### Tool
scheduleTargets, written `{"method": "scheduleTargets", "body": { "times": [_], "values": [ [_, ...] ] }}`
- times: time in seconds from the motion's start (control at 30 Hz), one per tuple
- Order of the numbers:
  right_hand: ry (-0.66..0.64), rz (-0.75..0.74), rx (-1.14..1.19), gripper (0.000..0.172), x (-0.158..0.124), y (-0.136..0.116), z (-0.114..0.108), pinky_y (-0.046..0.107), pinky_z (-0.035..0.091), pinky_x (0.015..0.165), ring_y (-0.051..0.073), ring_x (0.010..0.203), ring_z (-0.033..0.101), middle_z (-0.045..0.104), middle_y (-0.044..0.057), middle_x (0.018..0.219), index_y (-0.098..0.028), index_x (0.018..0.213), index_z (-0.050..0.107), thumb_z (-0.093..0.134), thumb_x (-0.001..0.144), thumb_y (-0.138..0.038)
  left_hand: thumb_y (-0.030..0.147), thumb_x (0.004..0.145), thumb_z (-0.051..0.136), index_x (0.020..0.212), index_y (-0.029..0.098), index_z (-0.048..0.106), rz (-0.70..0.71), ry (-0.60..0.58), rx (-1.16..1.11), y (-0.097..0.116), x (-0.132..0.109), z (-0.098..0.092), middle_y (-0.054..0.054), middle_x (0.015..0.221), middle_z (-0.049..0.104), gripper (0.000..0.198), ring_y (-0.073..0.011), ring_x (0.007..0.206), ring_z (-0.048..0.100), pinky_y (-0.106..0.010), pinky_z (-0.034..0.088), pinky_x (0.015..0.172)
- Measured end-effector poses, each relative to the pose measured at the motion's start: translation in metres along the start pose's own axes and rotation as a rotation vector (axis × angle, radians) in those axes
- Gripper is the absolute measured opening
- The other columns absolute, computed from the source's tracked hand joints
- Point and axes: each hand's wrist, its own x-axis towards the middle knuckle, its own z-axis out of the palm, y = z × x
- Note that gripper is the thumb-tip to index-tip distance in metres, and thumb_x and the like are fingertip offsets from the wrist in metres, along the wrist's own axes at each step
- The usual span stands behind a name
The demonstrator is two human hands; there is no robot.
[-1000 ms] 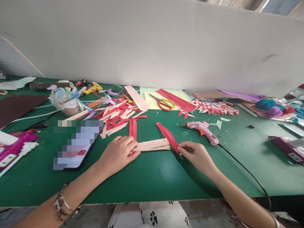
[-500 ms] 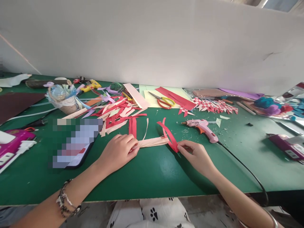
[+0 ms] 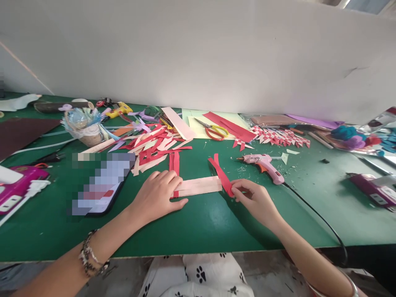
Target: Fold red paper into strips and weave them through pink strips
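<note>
My left hand (image 3: 161,192) lies flat on the left end of some pale pink paper strips (image 3: 201,185), pressing them to the table, its thumb stretched out apart from the fingers. Red paper strips (image 3: 174,161) rise upright in the picture from under its fingers, and a bit of red shows below the pale ones. At the strips' right end, my right hand (image 3: 250,197) pinches the lower end of a folded red paper strip (image 3: 223,177) between thumb and fingers. The two legs of this strip cross near its top. Part of the pale strips is hidden beneath my left hand.
A pink glue gun (image 3: 262,165) with a black cord lies to the right. Behind are a heap of cut strips (image 3: 154,144), scissors (image 3: 216,131) and woven checkered pieces (image 3: 280,136). A phone (image 3: 105,185) lies left of my left hand, near a small basket (image 3: 88,132).
My left hand has flattened out, with its thumb moved away from the fingers. The pale strips now lie flatter and side by side. My right hand still pinches the red strip, whose legs have drawn closer.
</note>
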Motion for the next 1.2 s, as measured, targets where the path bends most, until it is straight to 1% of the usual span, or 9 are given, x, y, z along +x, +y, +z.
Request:
{"method": "scheduleTargets", "body": {
  "times": [0.13,0.23,0.33,0.5,0.6,0.8,1.0,1.1,1.2],
  "values": [
    [0.011,0.036,0.067,0.02,0.002,0.006,0.0,0.027,0.049,0.063,0.015,0.067,0.058,0.064,0.005,0.088,-0.019,0.072,0.06,0.052,0.08,-0.035,0.047,0.075,0.057,0.098,0.018,0.056,0.054,-0.051,-0.051,0.011,0.014,-0.006,-0.005,0.093,0.056,0.038,-0.021,0.081,0.053,-0.032,0.038,0.068],
    [0.022,0.026,0.077,0.022,0.002,0.007,-0.002,0.028,0.049,0.066,0.017,0.071,0.058,0.065,0.006,0.087,-0.019,0.072,0.06,0.052,0.08,-0.037,0.041,0.085,0.048,0.105,0.017,0.056,0.128,-0.102,-0.095,0.02,0.036,-0.006,-0.006,0.098,0.055,0.033,-0.0203,0.085,0.053,-0.031,0.04,0.07],
    [0.038,0.026,0.094,0.022,-0.001,0.007,-0.003,0.03,0.049,0.069,0.018,0.075,0.059,0.065,0.006,0.089,-0.018,0.072,0.06,0.051,0.08,-0.037,0.027,0.091,0.036,0.11,0.018,0.057,0.191,-0.129,-0.133,0.022,0.061,0.004,-0.007,0.104,0.054,0.03,-0.0195,0.091,0.051,-0.031,0.04,0.075],
    [0.051,0.017,0.109,0.022,-0.005,0.013,-0.003,0.029,0.05,0.069,0.019,0.081,0.059,0.065,0.006,0.089,-0.019,0.072,0.061,0.052,0.079,-0.037,0.035,0.085,0.046,0.123,0.026,0.049,0.322,-0.249,-0.257,0.014,0.085,0.022,-0.004,0.106,0.049,0.039,-0.0191,0.096,0.047,-0.028,0.04,0.076],
    [0.051,0.019,0.112,0.021,-0.005,0.013,-0.003,0.028,0.049,0.068,0.018,0.08,0.059,0.065,0.006,0.088,-0.019,0.072,0.061,0.052,0.079,-0.036,0.036,0.085,0.045,0.121,0.025,0.05,0.353,-0.273,-0.282,0.012,0.088,0.024,-0.004,0.104,0.048,0.038,-0.019,0.095,0.046,-0.028,0.039,0.077],
    [0.049,0.024,0.099,0.019,-0.004,0.012,-0.002,0.026,0.049,0.066,0.017,0.08,0.059,0.065,0.005,0.089,-0.019,0.071,0.061,0.051,0.079,-0.034,0.031,0.085,0.047,0.102,0.019,0.056,0.385,-0.222,-0.361,0.013,0.088,0.027,-0.005,0.104,0.05,0.023,-0.0192,0.095,0.047,-0.03,0.038,0.08],
    [0.055,0.011,0.072,0.019,-0.005,0.012,-0.001,0.028,0.05,0.064,0.018,0.079,0.06,0.065,0.006,0.091,-0.019,0.07,0.06,0.051,0.08,-0.033,0.025,0.086,0.046,0.078,0.018,0.059,0.397,-0.189,-0.484,0.017,0.086,0.03,-0.003,0.09,0.054,0.017,-0.0142,0.078,0.052,-0.025,0.039,0.07],
    [0.056,0.009,0.067,0.018,-0.005,0.011,-0.001,0.028,0.05,0.065,0.018,0.079,0.059,0.065,0.006,0.091,-0.019,0.071,0.061,0.051,0.08,-0.032,0.023,0.086,0.045,0.076,0.017,0.059,0.387,-0.193,-0.502,0.019,0.084,0.03,-0.002,0.086,0.056,0.018,-0.0131,0.072,0.052,-0.024,0.038,0.065],
    [0.059,0.006,0.048,0.019,-0.005,0.011,-0.001,0.028,0.05,0.065,0.018,0.078,0.059,0.065,0.006,0.091,-0.02,0.071,0.061,0.051,0.08,-0.033,0.032,0.082,0.053,0.085,0.018,0.06,0.379,-0.174,-0.491,0.019,0.082,0.031,-0.002,0.092,0.057,0.016,-0.0156,0.077,0.054,-0.027,0.038,0.069]
  ]
}}
